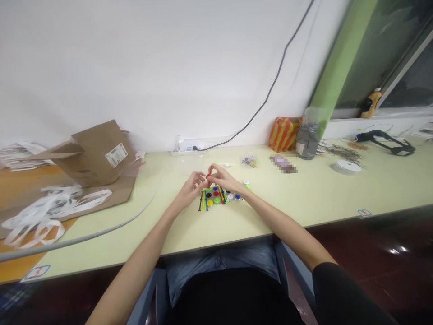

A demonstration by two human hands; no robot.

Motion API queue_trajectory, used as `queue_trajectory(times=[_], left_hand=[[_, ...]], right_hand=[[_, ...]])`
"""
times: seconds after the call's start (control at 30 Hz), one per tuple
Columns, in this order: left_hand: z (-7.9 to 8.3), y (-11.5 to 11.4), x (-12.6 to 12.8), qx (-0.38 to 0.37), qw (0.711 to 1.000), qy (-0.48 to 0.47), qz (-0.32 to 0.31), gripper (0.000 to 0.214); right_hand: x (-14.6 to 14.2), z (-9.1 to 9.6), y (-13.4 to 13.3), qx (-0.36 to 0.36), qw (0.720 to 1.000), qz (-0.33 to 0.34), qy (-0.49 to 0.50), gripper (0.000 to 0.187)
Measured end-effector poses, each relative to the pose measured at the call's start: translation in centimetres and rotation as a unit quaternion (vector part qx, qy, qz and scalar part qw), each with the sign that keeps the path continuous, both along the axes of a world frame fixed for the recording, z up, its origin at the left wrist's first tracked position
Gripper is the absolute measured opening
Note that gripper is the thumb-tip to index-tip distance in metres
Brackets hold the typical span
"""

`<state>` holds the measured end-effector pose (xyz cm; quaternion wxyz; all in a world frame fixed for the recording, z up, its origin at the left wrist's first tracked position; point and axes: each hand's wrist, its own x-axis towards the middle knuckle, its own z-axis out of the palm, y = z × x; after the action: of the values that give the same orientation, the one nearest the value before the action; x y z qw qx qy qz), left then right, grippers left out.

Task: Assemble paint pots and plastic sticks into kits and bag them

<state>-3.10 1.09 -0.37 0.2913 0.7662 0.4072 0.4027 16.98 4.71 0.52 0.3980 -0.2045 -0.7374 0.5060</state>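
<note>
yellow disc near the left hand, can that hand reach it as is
Probably yes: nothing covers the yellow disc close by, though the left hand is busy at a red piece.

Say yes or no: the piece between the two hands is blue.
No: the piece between the left hand and the right hand is red.

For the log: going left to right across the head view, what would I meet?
Cardboard box → left hand → red piece → right hand → striped bag → white spool.
</note>
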Motion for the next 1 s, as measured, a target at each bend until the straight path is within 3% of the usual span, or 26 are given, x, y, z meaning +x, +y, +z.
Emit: queue_trajectory(times=[0.1,0.2,0.4,0.63,0.83,1.0], left_hand=[[-0.1,0.2,0.2,-0.013,0.999,-0.053,-0.002,0.035],[0.4,0.1,0.2,-0.041,0.996,-0.069,-0.046,0.037],[1.8,-0.9,0.3,-0.101,0.986,-0.075,-0.113,0.036],[1.7,-0.9,0.2,-0.127,0.979,-0.087,-0.132,0.036],[1.9,-1.0,0.3,-0.095,0.987,-0.086,-0.098,0.029],[2.2,-1.2,-0.3,-0.137,0.976,-0.076,-0.154,0.028]], right_hand=[[-0.1,0.8,-1.4,-0.030,0.999,0.006,0.041,0.032],[0.0,1.3,-2.0,-0.046,0.996,0.022,0.069,0.035],[0.5,0.4,-2.5,-0.111,0.988,0.088,0.055,0.041],[0.6,0.3,-2.9,-0.117,0.987,0.099,0.044,0.039],[0.4,0.3,-3.1,-0.125,0.988,0.086,0.038,0.039],[0.4,0.0,-3.2,-0.146,0.977,0.146,0.060,0.038]])
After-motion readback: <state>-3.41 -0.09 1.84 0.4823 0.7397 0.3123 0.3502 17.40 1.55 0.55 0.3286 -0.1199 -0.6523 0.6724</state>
